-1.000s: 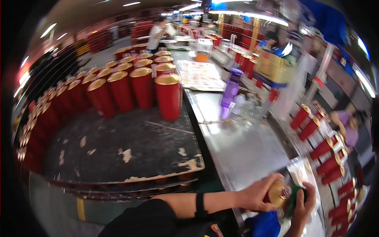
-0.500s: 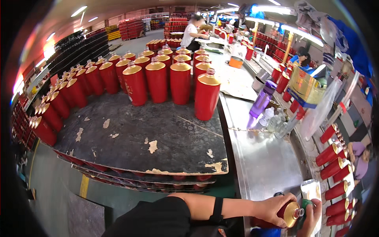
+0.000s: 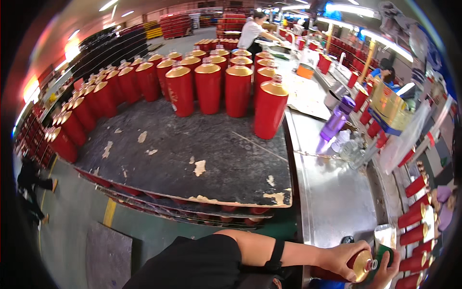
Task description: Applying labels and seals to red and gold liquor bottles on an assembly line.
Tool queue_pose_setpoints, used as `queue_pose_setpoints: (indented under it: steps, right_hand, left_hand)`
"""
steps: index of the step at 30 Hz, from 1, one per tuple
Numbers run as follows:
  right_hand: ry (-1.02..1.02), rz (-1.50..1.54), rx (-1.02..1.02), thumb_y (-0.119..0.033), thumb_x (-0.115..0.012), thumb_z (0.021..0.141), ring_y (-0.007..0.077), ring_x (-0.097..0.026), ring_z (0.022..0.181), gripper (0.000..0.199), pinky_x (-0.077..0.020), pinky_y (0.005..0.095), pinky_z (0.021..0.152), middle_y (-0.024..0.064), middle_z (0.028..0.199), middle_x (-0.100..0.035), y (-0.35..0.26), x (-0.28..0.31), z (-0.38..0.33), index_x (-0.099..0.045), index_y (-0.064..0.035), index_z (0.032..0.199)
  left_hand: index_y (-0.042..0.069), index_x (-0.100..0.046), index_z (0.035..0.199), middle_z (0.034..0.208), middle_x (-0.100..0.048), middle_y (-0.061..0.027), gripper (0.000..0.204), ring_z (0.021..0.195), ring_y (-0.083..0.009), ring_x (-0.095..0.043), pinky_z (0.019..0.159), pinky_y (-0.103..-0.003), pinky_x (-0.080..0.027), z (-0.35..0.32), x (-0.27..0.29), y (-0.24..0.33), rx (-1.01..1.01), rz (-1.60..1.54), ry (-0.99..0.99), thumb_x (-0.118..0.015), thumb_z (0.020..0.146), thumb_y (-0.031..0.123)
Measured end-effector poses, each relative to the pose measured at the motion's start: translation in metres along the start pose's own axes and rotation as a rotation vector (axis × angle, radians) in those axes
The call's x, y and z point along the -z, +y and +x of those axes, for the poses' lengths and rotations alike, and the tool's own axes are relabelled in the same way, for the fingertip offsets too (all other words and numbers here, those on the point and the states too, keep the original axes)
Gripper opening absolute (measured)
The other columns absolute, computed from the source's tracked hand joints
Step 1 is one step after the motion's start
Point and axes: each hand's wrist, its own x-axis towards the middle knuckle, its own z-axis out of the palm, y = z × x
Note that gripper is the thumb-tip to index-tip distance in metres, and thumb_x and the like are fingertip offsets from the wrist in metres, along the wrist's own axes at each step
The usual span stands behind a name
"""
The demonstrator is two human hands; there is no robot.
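Note:
At the lower right, my left hand [image 3: 344, 259] is wrapped round a red bottle [image 3: 360, 265] with a gold shoulder and a clear glass neck. The bottle lies tilted, its neck pointing right. Close beside that neck, my right hand [image 3: 388, 272] grips a small green pad [image 3: 382, 252]; whether the pad touches the bottle I cannot tell. Both hands are over the near end of the steel worktop [image 3: 332, 202]. A silvery-white packet [image 3: 386, 235] lies just beyond the right hand, and a small black object [image 3: 347, 239] sits beyond the left.
To the left, a dark worn board [image 3: 183, 154] bears rows of red bottles [image 3: 209, 89] along its far side. A purple drinking bottle [image 3: 338, 118] stands farther up the worktop. More red bottles [image 3: 413, 236] line the right side. Other people [image 3: 252, 33] are at work farther off.
My view has shifted, so the scene sits further right. Both hands keep their hold on the bottle and green pad. Someone in dark clothes has come into view at the far left.

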Motion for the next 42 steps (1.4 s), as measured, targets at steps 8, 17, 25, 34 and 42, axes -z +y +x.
queue_pose_setpoints:
  steps: [8, 17, 25, 34, 42]
  right_hand:
    - [0.033, 0.163, 0.003, -0.015, -0.061, 0.094, 0.0208, -0.059, 0.092, 0.029, -0.0496, 0.0313, 0.083, 0.0143, 0.107, -0.065, -0.022, -0.003, -0.001, -0.063, 0.0070, 0.112]
    - [-0.257, 0.270, 0.171, -0.022, -0.061, 0.093, 0.0233, -0.060, 0.085, 0.028, -0.0493, 0.0362, 0.079, 0.0145, 0.099, -0.067, -0.003, 0.002, 0.019, -0.065, 0.0045, 0.102]
    - [-0.216, -0.170, 0.120, -0.020, -0.060, 0.093, 0.0281, -0.061, 0.092, 0.026, -0.0486, 0.0380, 0.084, 0.0185, 0.100, -0.066, -0.001, 0.004, 0.031, -0.065, 0.0025, 0.104]
    - [-0.257, 0.139, 0.156, -0.018, -0.059, 0.094, 0.0259, -0.060, 0.089, 0.025, -0.0477, 0.0350, 0.083, 0.0160, 0.104, -0.066, -0.002, 0.000, 0.027, -0.065, 0.0025, 0.108]
    - [-0.341, 0.234, 0.074, -0.020, -0.053, 0.096, 0.0223, -0.060, 0.093, 0.027, -0.0464, 0.0334, 0.086, 0.0138, 0.102, -0.066, -0.016, 0.002, 0.021, -0.064, 0.0026, 0.108]
  left_hand:
    - [0.004, -0.058, 0.104, 0.099, -0.063, -0.0177, 0.058, 0.093, -0.0326, -0.061, 0.078, -0.040, -0.047, -0.008, -0.016, 0.012, -0.261, 0.409, 0.284, -0.083, 0.061, 0.035]
    - [0.006, -0.061, 0.104, 0.102, -0.066, -0.0162, 0.061, 0.094, -0.0296, -0.063, 0.080, -0.038, -0.049, -0.013, -0.027, 0.013, -0.009, 0.127, 0.277, -0.084, 0.059, 0.041]
    - [0.003, -0.064, 0.105, 0.098, -0.068, -0.0119, 0.066, 0.088, -0.0233, -0.064, 0.077, -0.036, -0.050, 0.010, -0.017, -0.019, -0.125, 0.048, 0.130, -0.088, 0.057, 0.041]
    - [0.003, -0.060, 0.112, 0.107, -0.065, -0.0122, 0.070, 0.098, -0.0220, -0.061, 0.081, -0.035, -0.050, 0.009, -0.015, -0.021, -0.110, -0.080, 0.054, -0.090, 0.060, 0.039]
    - [0.001, -0.054, 0.118, 0.107, -0.064, -0.0118, 0.070, 0.098, -0.0218, -0.061, 0.083, -0.037, -0.051, 0.008, -0.022, -0.020, 0.003, -0.515, -0.049, -0.090, 0.062, 0.021]
